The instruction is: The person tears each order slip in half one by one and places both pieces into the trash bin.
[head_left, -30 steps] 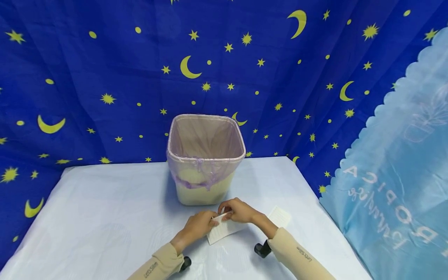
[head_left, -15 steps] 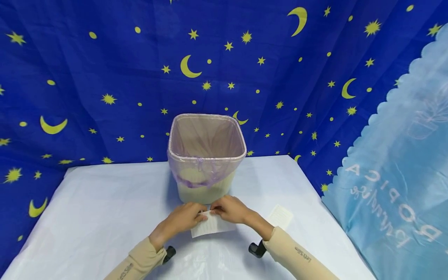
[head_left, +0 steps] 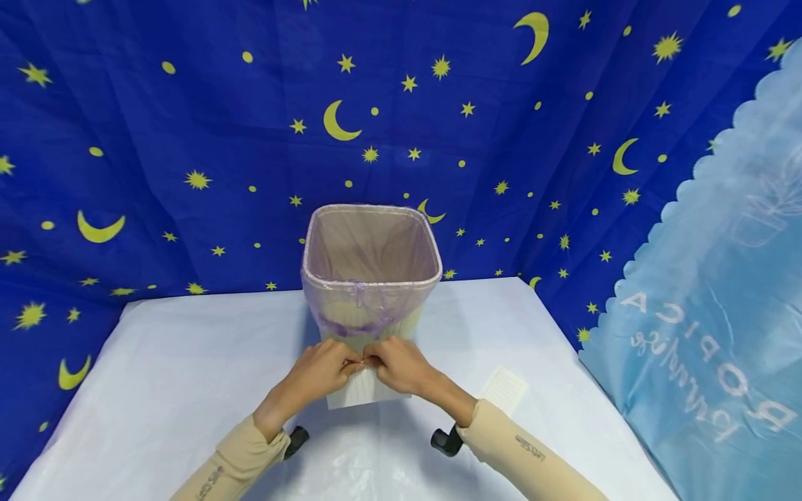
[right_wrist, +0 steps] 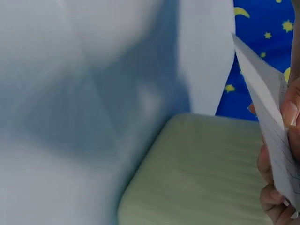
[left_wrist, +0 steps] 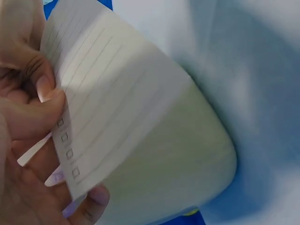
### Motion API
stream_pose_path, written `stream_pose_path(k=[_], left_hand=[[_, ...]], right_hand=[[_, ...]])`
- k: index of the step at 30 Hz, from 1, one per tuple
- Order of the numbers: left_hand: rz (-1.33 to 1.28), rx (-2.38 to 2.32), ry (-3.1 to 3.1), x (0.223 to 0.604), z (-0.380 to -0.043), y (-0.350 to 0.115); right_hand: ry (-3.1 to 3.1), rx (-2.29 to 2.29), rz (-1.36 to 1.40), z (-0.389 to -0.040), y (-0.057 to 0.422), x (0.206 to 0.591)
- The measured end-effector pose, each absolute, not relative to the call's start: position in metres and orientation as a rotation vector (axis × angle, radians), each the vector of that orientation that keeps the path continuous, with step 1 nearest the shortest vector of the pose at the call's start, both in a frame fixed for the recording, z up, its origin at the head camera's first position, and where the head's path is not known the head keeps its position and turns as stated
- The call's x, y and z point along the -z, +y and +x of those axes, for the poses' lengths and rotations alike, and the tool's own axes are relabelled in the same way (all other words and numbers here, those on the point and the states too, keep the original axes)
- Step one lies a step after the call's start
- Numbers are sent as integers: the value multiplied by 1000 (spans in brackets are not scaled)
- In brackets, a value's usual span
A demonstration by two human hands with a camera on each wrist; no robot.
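So both hands are on the one lined sheet [head_left: 357, 390]. The left hand [head_left: 319, 367] pinches its edge between thumb and bent fingers, and the right hand [head_left: 401, 365] pinches the same edge right next door. The two thumbs meet, or nearly do, in the left wrist view, and the fingers are clamped on paper on both sides. The sheet sticks out from under the fingertips toward the person. Up close it's got ruled lines, plus a column of little printed checkboxes running along the edge by the fingers.

Just past the fingers stands a pale bin [right_wrist: 192, 168], upright, with a see-through purple liner [head_left: 363, 306] folded over its rim and bunched on the front, above the knuckles. From the head view the hands cover the bottom of the bin's front; can't tell if they touch it.

Off to the right of the right fingers, a second printed slip [head_left: 506, 386] lies on the white table cover [head_left: 200, 390], partly behind the right sleeve [head_left: 532, 456]. Well beyond the fingers hangs a blue backdrop [head_left: 238, 139] with yellow moons and stars, and far to their right there's a light blue scalloped cloth [head_left: 720, 278] with mirrored lettering.
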State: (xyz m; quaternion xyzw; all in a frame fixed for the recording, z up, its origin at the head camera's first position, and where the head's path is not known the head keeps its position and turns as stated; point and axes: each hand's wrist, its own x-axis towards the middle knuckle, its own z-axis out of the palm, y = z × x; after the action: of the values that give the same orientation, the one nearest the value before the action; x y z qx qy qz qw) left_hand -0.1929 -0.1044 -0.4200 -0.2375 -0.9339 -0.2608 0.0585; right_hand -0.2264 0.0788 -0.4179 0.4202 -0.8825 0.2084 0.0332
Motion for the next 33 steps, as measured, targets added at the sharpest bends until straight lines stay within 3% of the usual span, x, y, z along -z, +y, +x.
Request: stream_pose_path(k=[16,33], left_hand=[[-648,627,-2697,408,-190,-102],[-509,940,-3008,409,-190,-109]], right_hand=[[-2798,-1084,1053,-228,67,408],[-2835,-1039,1342,-235,79,407]])
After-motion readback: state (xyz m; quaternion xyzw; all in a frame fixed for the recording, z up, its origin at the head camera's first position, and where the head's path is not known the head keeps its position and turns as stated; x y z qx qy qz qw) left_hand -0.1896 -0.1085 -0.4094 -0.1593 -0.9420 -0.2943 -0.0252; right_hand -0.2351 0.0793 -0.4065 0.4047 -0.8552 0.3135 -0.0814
